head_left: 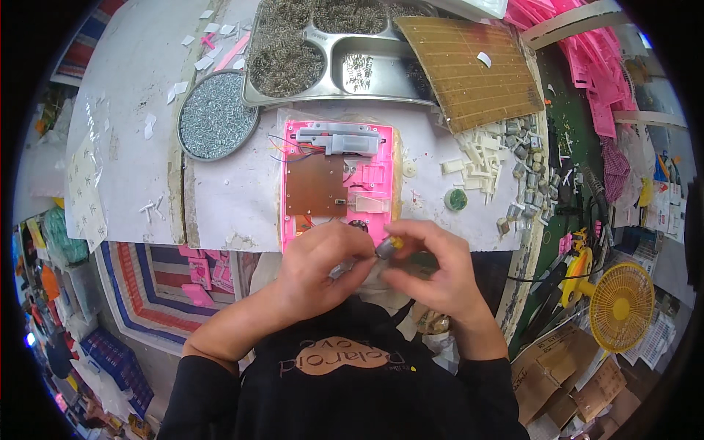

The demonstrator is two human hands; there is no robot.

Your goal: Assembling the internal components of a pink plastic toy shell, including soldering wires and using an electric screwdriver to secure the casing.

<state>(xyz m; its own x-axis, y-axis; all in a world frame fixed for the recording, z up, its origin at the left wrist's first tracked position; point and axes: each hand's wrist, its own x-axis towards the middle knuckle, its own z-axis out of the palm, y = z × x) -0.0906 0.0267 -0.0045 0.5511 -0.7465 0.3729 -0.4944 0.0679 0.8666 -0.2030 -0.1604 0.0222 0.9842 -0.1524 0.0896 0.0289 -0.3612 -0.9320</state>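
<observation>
A small grey motor with a yellow end (386, 247) is held between my two hands, over the front edge of the table. My right hand (440, 268) has its index finger at the yellow end, the thumb lower and apart from it. Fingertips of my left hand (323, 264) are pinched together against the motor's other end; what else they may hold is hidden. Just beyond my hands lies an open pink plastic casing (279, 198). Inside it are a brown circuit board (315, 183), a grey plastic part (341, 139) and thin coloured wires (293, 150).
A round tray of small screws (218, 114) sits at left. Behind the casing is a metal compartment tray (341, 92) of small springs, with a cardboard sheet (477, 70) overlapping its right side. White plastic parts (480, 161) and several motors (522, 176) lie at right, near a green-topped round container (455, 199).
</observation>
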